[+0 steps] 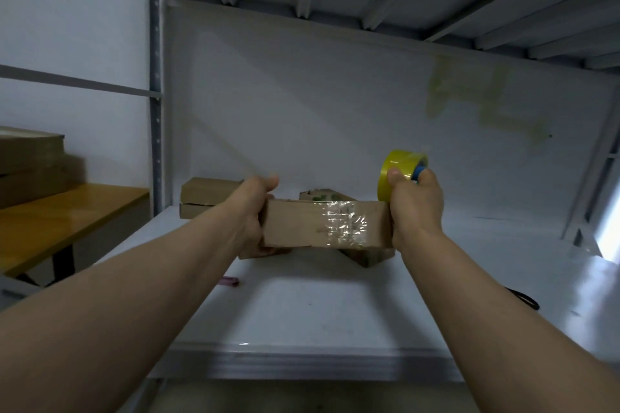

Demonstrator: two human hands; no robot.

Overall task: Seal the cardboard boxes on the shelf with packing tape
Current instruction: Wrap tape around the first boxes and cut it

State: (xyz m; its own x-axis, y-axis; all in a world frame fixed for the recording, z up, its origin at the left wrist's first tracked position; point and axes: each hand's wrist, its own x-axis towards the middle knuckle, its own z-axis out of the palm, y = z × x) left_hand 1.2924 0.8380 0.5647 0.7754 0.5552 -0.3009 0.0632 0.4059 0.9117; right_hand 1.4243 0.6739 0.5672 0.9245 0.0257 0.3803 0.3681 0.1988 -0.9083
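Beside two flat boxes [208, 194] stacked at the back left of the shelf [318, 305], the left hand [250, 211] grips the left end of a cardboard box [295, 225], thumb on top, probably steadying it above a lower box [369, 256] for taping. A band of clear tape [345, 225] already wraps its front, and the right hand [416, 211] clutches the yellow tape roll [391, 174] while bracing the box's right end.

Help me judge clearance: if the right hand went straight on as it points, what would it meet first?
Probably the shelf's white back panel. The right hand grips the tape roll and one end of the box; nothing else seems ahead, though depth is unclear.
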